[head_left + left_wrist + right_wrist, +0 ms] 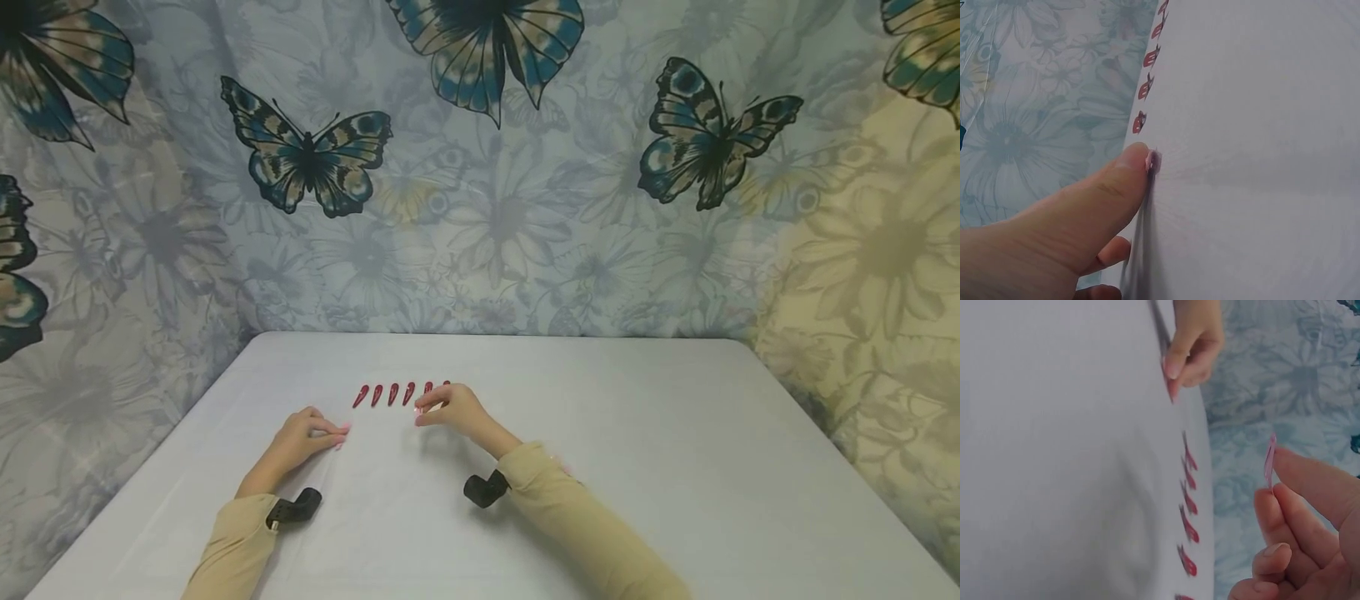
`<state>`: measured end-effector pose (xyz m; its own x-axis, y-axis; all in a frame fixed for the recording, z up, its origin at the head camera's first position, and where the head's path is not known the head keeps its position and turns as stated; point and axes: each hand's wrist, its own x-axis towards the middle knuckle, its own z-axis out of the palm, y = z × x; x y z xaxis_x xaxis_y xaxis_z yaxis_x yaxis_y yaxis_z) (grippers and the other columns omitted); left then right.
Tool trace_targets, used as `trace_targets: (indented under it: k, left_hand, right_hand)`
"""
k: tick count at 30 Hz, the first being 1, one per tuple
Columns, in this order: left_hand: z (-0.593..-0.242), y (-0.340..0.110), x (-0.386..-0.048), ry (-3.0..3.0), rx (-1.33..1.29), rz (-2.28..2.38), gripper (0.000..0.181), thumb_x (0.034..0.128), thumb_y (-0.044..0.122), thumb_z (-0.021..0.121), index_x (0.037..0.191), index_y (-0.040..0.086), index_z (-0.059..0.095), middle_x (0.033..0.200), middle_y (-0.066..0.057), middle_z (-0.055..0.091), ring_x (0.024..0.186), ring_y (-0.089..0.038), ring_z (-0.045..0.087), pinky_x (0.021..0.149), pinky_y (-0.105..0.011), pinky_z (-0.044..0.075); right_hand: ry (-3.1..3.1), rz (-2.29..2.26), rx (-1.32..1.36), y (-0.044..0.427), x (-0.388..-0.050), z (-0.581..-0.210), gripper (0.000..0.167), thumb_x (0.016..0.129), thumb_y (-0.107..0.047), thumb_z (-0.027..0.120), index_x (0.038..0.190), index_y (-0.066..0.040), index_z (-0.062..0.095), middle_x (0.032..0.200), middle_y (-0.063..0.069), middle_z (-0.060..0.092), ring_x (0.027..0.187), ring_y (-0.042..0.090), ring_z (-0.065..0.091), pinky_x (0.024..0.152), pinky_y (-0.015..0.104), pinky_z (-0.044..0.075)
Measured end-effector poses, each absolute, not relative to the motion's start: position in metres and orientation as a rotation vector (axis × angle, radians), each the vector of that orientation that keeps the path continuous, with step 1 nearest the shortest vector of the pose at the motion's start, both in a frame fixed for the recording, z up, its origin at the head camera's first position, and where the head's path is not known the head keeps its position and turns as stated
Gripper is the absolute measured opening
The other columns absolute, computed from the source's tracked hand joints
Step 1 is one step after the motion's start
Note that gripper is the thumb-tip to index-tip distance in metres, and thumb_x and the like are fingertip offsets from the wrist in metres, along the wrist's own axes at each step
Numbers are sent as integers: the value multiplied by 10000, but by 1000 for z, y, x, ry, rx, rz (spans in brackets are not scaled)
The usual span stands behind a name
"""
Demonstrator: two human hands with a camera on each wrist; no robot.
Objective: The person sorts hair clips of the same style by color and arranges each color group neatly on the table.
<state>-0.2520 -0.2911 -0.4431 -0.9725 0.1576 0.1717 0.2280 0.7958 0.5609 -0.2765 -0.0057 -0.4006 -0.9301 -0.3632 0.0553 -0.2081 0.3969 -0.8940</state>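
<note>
Several red snap hair clips (377, 395) lie in a slanted row on the white table. My right hand (453, 410) is raised near the right end of this row and partly covers it. Between its thumb and fingers it pinches a pink snap hair clip (1269, 461), seen edge-on in the right wrist view. To the left and nearer than the row, my left hand (302, 437) rests low at the table surface. Its thumb and fingertips pinch a small pink clip (1154, 161), mostly hidden by the thumb in the left wrist view.
Something small and pinkish (557, 460) shows beside the right sleeve, mostly hidden. The white table (637, 417) reaches back to a butterfly-printed cloth (510, 275), which also hangs at both sides. A black wrist camera (300, 505) sits at the left cuff, another (485, 489) at the right.
</note>
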Motion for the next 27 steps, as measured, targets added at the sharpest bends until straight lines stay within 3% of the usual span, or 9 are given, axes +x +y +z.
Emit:
trace_targets:
  k: [11,19,27]
  left_hand:
    - [-449,-296,-254,-2824,-347,-922,146,800,155,781,869,26,784,808,-45,550,729,-103,438,648,-245,363]
    - [-446,-294,-252,-2874,-302,-963,178,816,183,773,879,16,779,835,-59,530,757,-142,437,666,-256,353]
    - [-449,-292,-252,-2826,-332,-953,164,808,167,774,884,21,780,818,-47,535,726,-102,424,648,-242,350]
  right_hand:
    - [2380,-1724,-435,-58,-278,-423,229,766,-15,783,988,22,745,927,193,738,698,27,523,604,175,377]
    - [2481,-1789,-343,-84,-282,-440,186,749,-8,789,934,1,770,864,144,761,769,89,676,723,173,490]
    - [2648,-1758,-407,-98,-274,-449,146,721,19,759,861,-19,778,788,103,754,638,-23,573,638,139,442]
